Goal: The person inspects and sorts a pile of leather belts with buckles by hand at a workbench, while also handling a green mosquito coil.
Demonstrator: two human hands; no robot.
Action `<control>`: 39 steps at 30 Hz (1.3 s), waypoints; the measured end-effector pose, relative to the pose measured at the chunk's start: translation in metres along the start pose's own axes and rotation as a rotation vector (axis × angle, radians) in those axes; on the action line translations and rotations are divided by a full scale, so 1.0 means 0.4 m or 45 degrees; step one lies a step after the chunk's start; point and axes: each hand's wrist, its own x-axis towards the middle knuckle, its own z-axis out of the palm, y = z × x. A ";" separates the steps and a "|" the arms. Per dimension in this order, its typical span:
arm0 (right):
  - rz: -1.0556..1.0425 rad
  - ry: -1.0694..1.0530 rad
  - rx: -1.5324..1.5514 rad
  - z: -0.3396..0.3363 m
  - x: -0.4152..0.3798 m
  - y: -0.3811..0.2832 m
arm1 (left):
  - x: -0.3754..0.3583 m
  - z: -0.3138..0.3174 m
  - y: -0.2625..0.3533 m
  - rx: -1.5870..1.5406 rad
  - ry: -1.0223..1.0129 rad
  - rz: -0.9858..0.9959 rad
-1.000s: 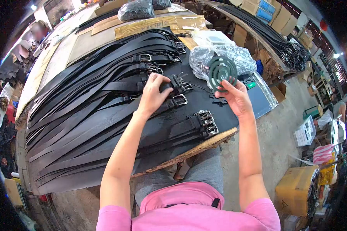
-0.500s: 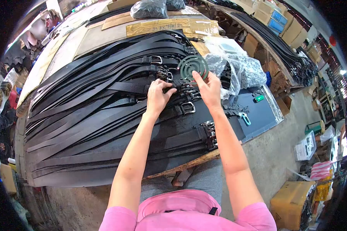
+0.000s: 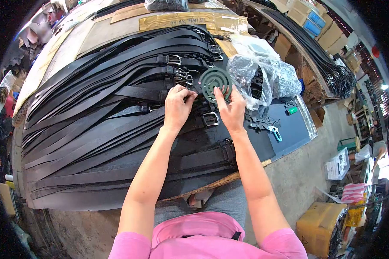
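Note:
A dark green mosquito coil [image 3: 216,84], a flat spiral, is held between the thumb and fingers of my right hand [image 3: 232,107]. Close beside it on the left, my left hand [image 3: 178,105] is closed in a pinch; whatever its fingertips hold is too small or hidden to name. Both hands are over rows of black belts [image 3: 116,93] lying side by side on the table. Several metal buckles show around my hands, one silver buckle [image 3: 211,119] just below the coil. Other buckles behind the coil are partly covered.
Clear plastic bags [image 3: 268,80] lie right of the coil. A green lighter [image 3: 291,110], a pale blue-handled tool [image 3: 274,133] and small black pieces [image 3: 259,123] are on the table's right part. Taped cardboard [image 3: 194,22] lies at the back. A cardboard box [image 3: 322,228] stands on the floor.
The coil has tilted to face the camera more and has shifted slightly lower, with my right hand still gripping it. My left hand stays pinched in nearly the same place. The view has shifted slightly.

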 end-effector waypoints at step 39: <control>-0.072 0.025 -0.016 -0.008 -0.003 -0.005 | -0.004 -0.027 -0.007 -0.115 -0.197 -0.025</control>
